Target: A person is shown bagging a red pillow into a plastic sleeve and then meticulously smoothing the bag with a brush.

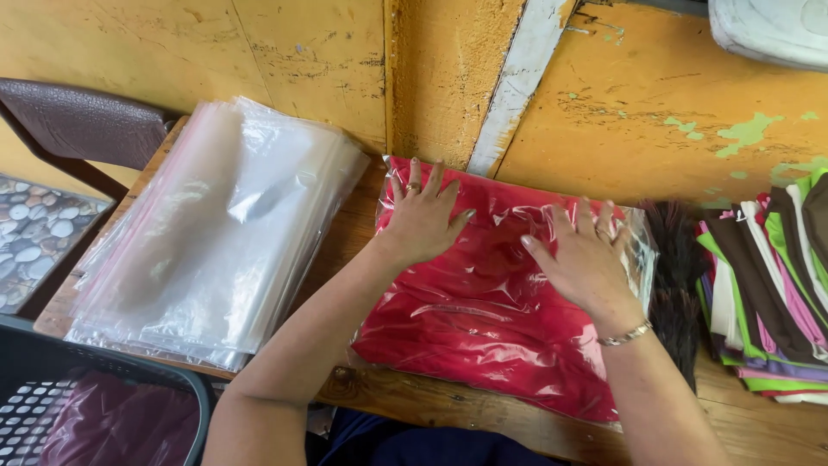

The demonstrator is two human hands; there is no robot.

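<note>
1. While my forearms reach out over the near edge of the wooden table (483,414), a dark plastic basket (112,380) sits at my lower left with maroon cloth (121,427) inside it.
2. Just ahead of me lies the red garment in its clear plastic bag (483,328), flat on the table and running from the near edge toward the wall.
3. My left hand (421,220) rests palm down on the far left part of that bag, fingers spread wide and flat; it grips nothing, only presses on the plastic. A ring shows on one finger.
4. My right hand (582,259) lies the same way on the far right part of the bag, fingers splayed and flat, holding nothing, with a metal bracelet (625,335) at the wrist.
5. To the left of the bag, well apart from my hands, a stack of empty clear plastic bags (216,233) lies on the table, its near corner hanging over the edge.
6. To the right, a pile of folded cloths (768,293) in brown, green, pink and white lies beside a dark brush (677,285), which touches the bag's right edge.
7. Farther off on the left stands a brown chair back (82,121).
8. Farthest is the worn yellow wall (638,103) with a pale painted strip (517,78).
</note>
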